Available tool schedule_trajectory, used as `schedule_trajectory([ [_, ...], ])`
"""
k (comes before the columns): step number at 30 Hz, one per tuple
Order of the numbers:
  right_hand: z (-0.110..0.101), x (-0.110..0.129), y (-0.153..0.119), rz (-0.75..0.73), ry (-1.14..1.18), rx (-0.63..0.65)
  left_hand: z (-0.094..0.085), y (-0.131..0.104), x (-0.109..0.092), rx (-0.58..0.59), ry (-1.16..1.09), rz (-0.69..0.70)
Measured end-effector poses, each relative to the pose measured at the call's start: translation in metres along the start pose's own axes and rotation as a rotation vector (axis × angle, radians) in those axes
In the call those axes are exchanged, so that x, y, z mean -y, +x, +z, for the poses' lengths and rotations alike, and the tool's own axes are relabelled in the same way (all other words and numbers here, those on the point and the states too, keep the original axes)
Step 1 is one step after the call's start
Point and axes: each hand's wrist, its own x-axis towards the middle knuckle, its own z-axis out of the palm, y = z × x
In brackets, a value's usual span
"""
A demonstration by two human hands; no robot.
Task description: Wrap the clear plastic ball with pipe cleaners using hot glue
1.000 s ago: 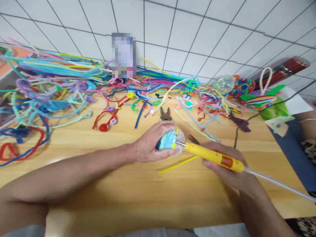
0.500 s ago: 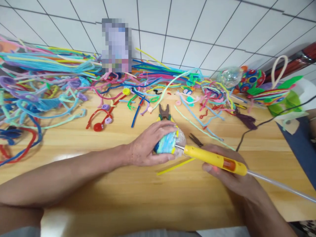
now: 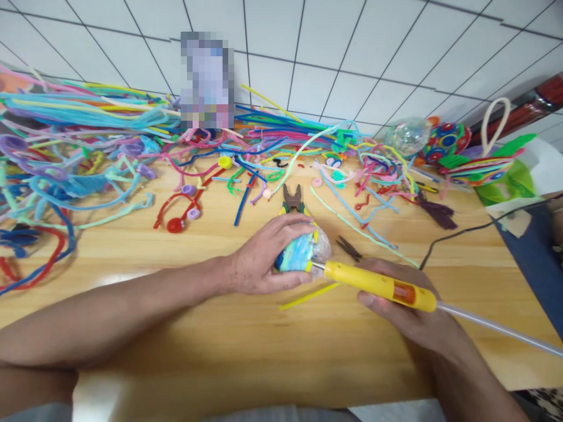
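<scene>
Left hand: mine [image 3: 264,255], grip closed around the left side of the wrapped ball, fingers over the top and thumb along the near side
Right hand: mine [image 3: 409,305], grip closed around the body of the yellow glue gun, thumb showing below it
Wrapped ball: one [image 3: 297,253], blue and pale green on the left, yellow bits at the edge, clear and whitish on the right; held over the middle of the worktop [image 3: 220,351]
Yellow glue gun: one [image 3: 373,283], orange window in the body, metal nozzle [image 3: 319,266] pointing left at the ball's yellow edge; I cannot tell whether it touches
Clear stick: one [image 3: 497,328], out of the gun's rear
Pliers: one pair [image 3: 294,202], dark jaws apart, just beyond my left hand, handles partly hidden
Small dark tool: one [image 3: 349,248], its pointed end showing beyond my right hand
Yellow strip: one [image 3: 308,297], flat on the worktop, nearer me than the ball
Pipe cleaners: many colours [image 3: 97,111], heaped along the back and left
Red coil: one [image 3: 176,225], left of the pliers
Far right: clear ball [image 3: 410,136], patterned ball [image 3: 448,142], striped piece with green leaves [image 3: 484,170], purple tassel [image 3: 435,212], dark cord [image 3: 466,230]
Tiled wall: white [image 3: 352,35], behind everything
</scene>
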Motion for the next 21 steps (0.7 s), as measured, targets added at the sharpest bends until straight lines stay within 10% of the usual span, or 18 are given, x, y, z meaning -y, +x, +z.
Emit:
schedule_trajectory([
  [21,0.0047,-0.0054,-0.0053,-0.022,-0.060,-0.054,0.0004,0.0002,0.0022,-0.012,0.018,0.035],
])
